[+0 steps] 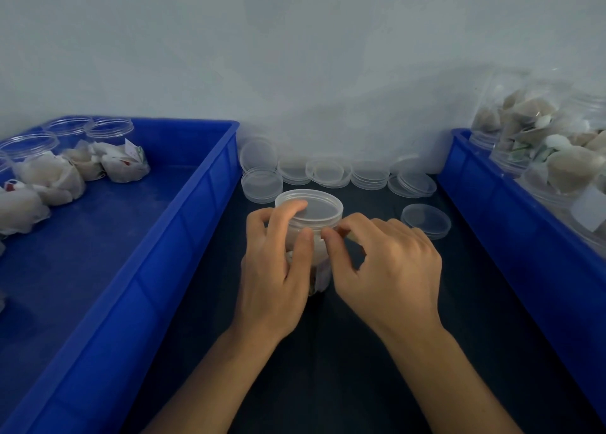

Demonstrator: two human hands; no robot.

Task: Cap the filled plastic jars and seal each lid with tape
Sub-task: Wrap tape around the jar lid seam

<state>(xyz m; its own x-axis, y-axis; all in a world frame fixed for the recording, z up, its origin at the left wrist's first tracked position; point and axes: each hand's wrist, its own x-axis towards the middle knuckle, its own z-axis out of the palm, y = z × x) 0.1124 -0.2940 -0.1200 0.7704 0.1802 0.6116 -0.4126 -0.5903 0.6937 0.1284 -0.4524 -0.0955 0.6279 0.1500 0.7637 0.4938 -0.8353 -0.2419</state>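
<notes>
Head view: round clear plastic jar (319,269)

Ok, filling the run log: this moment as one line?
step: taping lid | left hand: grips capped jar | right hand: pinches at lid rim | spare lids: behind

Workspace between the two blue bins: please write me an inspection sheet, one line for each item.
Surface: dark table top, bare in front of the hands.
Job's things: capped jar stands upright at centre; spare clear lids stacked along the wall; one lid lies alone to the right. No tape roll seen.
Clutter: left blue bin holds open filled jars; right blue bin holds filled jars lying stacked.
Grippers: left hand grips the jar; right hand pinches at the lid's rim, what it pinches is unclear.
Cables: nothing seen.
Surroundings: plain pale wall.
</notes>
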